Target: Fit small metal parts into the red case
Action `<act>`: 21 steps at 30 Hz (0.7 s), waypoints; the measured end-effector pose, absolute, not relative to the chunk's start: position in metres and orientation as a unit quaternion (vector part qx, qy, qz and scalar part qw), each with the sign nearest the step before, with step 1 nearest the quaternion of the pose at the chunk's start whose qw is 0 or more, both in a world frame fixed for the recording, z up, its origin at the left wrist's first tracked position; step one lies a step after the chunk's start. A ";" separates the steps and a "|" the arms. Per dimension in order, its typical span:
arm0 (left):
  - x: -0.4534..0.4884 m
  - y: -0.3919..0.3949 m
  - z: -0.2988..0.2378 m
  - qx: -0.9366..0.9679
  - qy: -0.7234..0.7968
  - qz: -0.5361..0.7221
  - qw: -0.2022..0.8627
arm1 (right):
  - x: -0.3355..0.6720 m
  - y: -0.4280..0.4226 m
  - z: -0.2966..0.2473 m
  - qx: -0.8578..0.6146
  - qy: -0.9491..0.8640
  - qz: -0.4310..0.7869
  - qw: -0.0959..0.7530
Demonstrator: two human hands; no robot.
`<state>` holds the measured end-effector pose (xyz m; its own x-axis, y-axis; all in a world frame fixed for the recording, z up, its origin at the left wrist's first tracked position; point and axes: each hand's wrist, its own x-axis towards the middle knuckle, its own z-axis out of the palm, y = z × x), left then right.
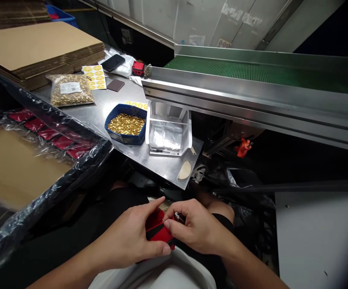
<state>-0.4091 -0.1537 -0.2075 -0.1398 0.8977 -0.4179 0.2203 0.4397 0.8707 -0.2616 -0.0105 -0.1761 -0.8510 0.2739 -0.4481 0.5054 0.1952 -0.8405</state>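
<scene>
Red pouch (157,229) | pinched between left hand (132,241) and right hand (196,228) | over lap

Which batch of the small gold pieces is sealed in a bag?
The clear sealed bag with a white label, lying beside the cardboard stack. The other batch sits loose in the open blue tray.

You're seeing bright overhead light glare off the steel table (162,164) and conveyor rail (252,100); your lap sits in deep shadow, corners vignette black, near-left plastic wrap (41,192) blurs.
</scene>
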 end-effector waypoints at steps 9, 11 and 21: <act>-0.407 -0.146 -0.198 0.431 0.666 0.292 0.534 | -0.262 -0.010 -0.188 0.218 0.783 -0.573 0.100; -0.408 -0.146 -0.198 0.429 0.664 0.291 0.538 | -0.259 -0.009 -0.191 0.236 0.756 -0.604 0.089; -0.413 -0.154 -0.239 0.433 0.600 0.368 0.562 | -0.256 0.005 -0.234 0.369 0.751 -0.547 -0.036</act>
